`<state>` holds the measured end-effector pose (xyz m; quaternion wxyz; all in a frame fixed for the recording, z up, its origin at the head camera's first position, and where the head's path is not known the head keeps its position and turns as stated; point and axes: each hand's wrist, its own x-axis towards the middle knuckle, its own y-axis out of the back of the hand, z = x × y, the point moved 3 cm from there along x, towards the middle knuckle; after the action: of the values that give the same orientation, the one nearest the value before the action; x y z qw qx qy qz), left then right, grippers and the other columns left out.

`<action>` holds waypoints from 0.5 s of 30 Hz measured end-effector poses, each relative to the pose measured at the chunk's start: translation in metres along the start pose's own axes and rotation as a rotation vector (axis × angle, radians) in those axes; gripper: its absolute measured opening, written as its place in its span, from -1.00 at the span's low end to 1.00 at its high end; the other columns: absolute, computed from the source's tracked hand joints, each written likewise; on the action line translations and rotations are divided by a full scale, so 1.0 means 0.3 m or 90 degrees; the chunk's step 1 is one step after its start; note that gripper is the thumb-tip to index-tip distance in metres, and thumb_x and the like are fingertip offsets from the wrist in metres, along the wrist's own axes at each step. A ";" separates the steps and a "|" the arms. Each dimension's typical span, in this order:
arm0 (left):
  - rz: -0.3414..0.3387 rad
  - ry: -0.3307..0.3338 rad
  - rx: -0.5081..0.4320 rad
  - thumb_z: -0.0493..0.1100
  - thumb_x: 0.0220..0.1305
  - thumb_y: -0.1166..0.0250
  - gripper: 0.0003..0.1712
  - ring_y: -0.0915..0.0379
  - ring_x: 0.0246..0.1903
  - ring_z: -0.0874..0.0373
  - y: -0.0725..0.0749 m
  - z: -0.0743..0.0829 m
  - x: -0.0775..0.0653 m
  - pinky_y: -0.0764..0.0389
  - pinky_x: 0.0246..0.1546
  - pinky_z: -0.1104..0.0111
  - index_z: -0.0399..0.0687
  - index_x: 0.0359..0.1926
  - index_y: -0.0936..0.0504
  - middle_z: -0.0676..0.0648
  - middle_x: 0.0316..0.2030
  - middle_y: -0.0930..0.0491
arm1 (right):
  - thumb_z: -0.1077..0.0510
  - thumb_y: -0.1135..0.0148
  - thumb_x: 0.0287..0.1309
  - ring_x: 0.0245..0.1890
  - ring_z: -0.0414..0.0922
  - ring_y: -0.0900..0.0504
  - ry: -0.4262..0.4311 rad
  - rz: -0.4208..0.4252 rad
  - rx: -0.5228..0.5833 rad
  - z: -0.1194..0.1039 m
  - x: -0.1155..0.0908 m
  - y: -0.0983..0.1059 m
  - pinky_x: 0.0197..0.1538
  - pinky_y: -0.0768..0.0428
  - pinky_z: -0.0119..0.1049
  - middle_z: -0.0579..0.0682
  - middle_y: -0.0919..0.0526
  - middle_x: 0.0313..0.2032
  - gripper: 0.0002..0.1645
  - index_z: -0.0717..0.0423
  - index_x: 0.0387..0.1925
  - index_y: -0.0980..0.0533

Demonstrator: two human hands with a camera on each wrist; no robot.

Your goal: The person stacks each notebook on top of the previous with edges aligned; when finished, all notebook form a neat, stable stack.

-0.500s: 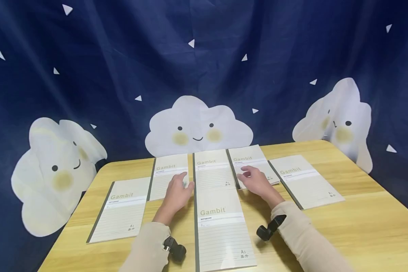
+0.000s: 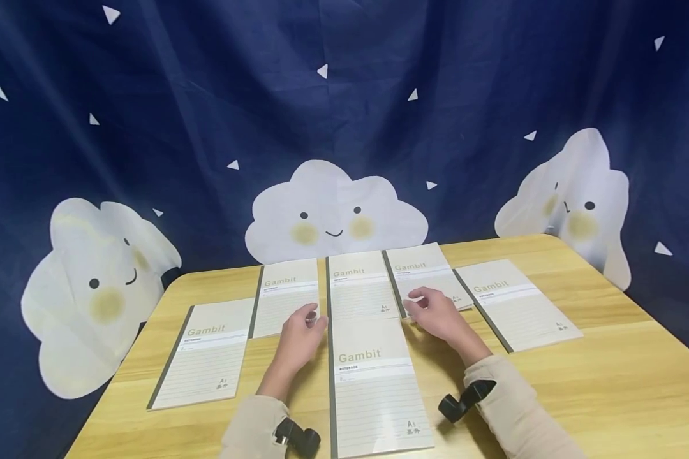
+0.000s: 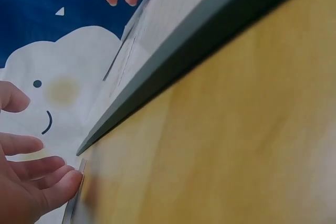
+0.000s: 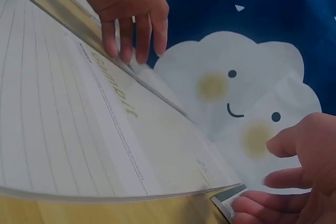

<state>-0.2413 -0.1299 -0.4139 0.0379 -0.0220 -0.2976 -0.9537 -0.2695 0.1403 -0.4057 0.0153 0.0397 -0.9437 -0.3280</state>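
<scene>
My left hand [image 2: 298,339] hovers at the lower right corner of the back left notebook [image 2: 281,296], its fingers loosely bent and holding nothing. On the other side, my right hand [image 2: 438,315] is over the lower edge of the back right notebook [image 2: 416,258], also relaxed with nothing in its grasp. Between the hands lie a back middle notebook [image 2: 358,293] and a front middle notebook [image 2: 373,401], meeting end to end. Both wrist views show the fingers spread apart; the right wrist view has the front middle notebook's cover [image 4: 47,114] close up.
Another cream notebook [image 2: 207,354] lies at the left and one more [image 2: 517,303] at the right, both slightly turned. All have dark spines and "Gambit" covers. The wooden table [image 2: 626,382] ends at a dark blue curtain [image 2: 344,115] with clouds.
Both hands have drawn back a little toward the body, the right one also shifting slightly right. The left fingers have bent inward more. The notebooks lie as before.
</scene>
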 end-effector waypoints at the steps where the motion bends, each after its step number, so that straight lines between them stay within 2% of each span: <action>1: 0.000 0.001 -0.003 -0.07 0.29 -0.13 -0.42 -0.44 0.08 -0.17 -0.001 -0.001 -0.004 -0.48 0.09 0.01 -0.29 0.25 -0.35 -0.31 0.10 -0.48 | 0.00 -0.10 0.25 -0.45 -0.12 -0.62 -0.006 -0.012 0.016 -0.002 -0.003 -0.002 -0.34 -0.54 -0.28 0.09 -0.67 -0.34 -0.54 0.26 0.04 -0.47; 4: -0.002 0.001 -0.008 -0.07 0.29 -0.13 -0.43 -0.44 0.07 -0.17 -0.004 0.001 -0.012 -0.49 0.07 0.01 -0.28 0.24 -0.37 -0.30 0.08 -0.49 | 0.05 -0.10 0.26 -0.50 -0.13 -0.62 -0.027 -0.035 0.075 -0.005 -0.012 -0.009 -0.41 -0.60 -0.31 0.09 -0.66 -0.41 -0.62 0.31 -0.08 -0.49; 7: -0.006 0.001 -0.008 -0.08 0.29 -0.12 -0.43 -0.45 0.06 -0.16 -0.010 0.001 -0.018 -0.50 0.05 0.02 -0.29 0.24 -0.37 -0.29 0.06 -0.50 | 0.10 -0.10 0.26 -0.48 -0.14 -0.62 -0.044 -0.049 0.129 -0.003 -0.019 -0.017 -0.40 -0.65 -0.30 0.12 -0.64 -0.40 -0.65 0.37 -0.16 -0.50; 15: -0.023 0.023 -0.038 -0.07 0.29 -0.10 -0.43 -0.45 0.05 -0.15 -0.023 -0.003 -0.025 -0.52 0.04 0.05 -0.28 0.25 -0.36 -0.26 0.07 -0.48 | 0.10 -0.07 0.27 -0.32 -0.09 -0.65 -0.080 -0.070 0.182 0.000 -0.051 -0.029 -0.30 -0.68 -0.24 0.18 -0.65 -0.25 -0.56 0.41 0.00 -0.46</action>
<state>-0.2345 -0.1243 -0.4190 0.0252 -0.0005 -0.2682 -0.9630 -0.2537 0.1349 -0.4113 -0.0678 0.0723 -0.9762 -0.1927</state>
